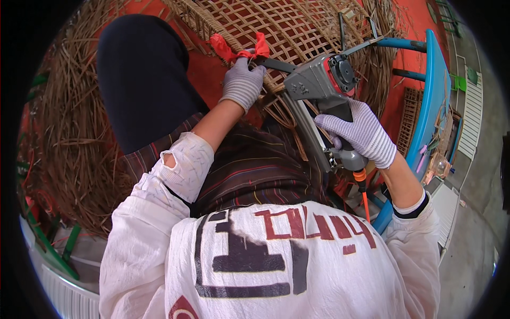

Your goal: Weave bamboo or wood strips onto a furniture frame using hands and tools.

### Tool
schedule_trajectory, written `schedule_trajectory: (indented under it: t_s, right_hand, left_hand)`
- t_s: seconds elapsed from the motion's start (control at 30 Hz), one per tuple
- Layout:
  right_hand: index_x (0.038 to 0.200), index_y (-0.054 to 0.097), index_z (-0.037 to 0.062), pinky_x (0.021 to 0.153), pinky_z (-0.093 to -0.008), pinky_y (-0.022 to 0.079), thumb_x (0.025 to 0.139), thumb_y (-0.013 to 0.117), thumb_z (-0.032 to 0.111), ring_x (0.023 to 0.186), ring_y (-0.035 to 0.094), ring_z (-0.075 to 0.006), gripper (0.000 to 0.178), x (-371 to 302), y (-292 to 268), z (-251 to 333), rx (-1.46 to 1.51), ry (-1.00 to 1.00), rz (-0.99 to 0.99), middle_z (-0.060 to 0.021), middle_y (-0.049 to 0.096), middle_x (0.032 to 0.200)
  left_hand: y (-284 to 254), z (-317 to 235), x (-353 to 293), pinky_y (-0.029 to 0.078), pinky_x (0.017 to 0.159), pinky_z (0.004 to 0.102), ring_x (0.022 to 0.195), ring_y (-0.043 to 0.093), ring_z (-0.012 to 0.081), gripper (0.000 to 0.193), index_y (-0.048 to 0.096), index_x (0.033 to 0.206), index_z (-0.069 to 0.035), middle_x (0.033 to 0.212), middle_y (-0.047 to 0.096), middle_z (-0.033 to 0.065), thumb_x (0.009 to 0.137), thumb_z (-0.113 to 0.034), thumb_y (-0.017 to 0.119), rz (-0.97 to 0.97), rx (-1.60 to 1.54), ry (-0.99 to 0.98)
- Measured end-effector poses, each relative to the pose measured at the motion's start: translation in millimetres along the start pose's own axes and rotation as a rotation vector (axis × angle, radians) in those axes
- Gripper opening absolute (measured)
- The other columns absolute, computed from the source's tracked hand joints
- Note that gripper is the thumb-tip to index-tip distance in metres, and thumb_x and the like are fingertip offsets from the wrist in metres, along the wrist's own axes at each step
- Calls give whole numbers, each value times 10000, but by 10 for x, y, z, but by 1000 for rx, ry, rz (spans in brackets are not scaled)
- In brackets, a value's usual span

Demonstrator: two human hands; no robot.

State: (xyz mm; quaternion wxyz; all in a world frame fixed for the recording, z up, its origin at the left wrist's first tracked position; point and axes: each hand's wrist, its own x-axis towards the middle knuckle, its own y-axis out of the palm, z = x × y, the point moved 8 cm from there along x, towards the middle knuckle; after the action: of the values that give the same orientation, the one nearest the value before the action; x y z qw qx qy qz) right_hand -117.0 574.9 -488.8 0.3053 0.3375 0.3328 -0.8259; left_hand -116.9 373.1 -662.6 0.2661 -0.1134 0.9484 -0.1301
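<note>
To the person's left of the left hand (243,87), a heap of dry brown strips (77,122) is lying beyond the dark-trousered knee (143,80). The left hand, gloved, is curling at the near edge of the woven panel (265,29), touching the red cloth (226,47) just ahead of its fingertips; whether it is pinching cloth, rim or the dark bar (279,65) beside it, I cannot tell. Working well here is probably calling for steadying that edge firmly while keeping these fingers clear of the tool's nose, which is facing them from just to the right. Between the hands, the grey air-powered fastening tool (313,80) is slanting across the panel's near corner; the right hand (364,133) is grasping its handle, and holding it square and flush, with no finger resting on the trigger until the nose is seated, would be helping. Below that hand, the orange hose (365,202) is hanging and wanting slack. As for what is hiding, the tool's head is covering the contact point, the right fingers are masking the trigger, and the panel's far end is running out of view.
</note>
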Motion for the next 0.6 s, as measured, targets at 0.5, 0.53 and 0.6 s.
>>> schedule_trajectory:
  t_s: [0.5, 0.53, 0.6]
  right_hand:
    - [988, 642, -38, 466, -243, 454, 874, 776, 361, 469, 543, -65, 436, 27, 23, -24, -14, 54, 35, 2, 582, 585]
    - [991, 640, -38, 464, -242, 454, 875, 775, 362, 467, 544, -65, 438, 32, 24, -30, -14, 65, 39, 2, 582, 585]
    - [979, 642, -32, 461, -241, 453, 876, 773, 366, 464, 543, -67, 432, 46, 25, -34, 2, 82, 45, 0, 582, 582]
  left_hand:
    - [-23, -68, -81, 528, 824, 340, 866, 670, 222, 501, 557, 1354, -109, 995, 699, 143, 895, -253, 695, 54, -44, -99]
    - [-26, -73, -82, 528, 826, 342, 871, 672, 227, 502, 556, 1355, -109, 997, 699, 145, 895, -254, 695, 54, -41, -101]
    - [-27, -77, -78, 528, 830, 344, 879, 676, 237, 505, 555, 1356, -108, 1000, 700, 148, 894, -256, 696, 55, -35, -105]
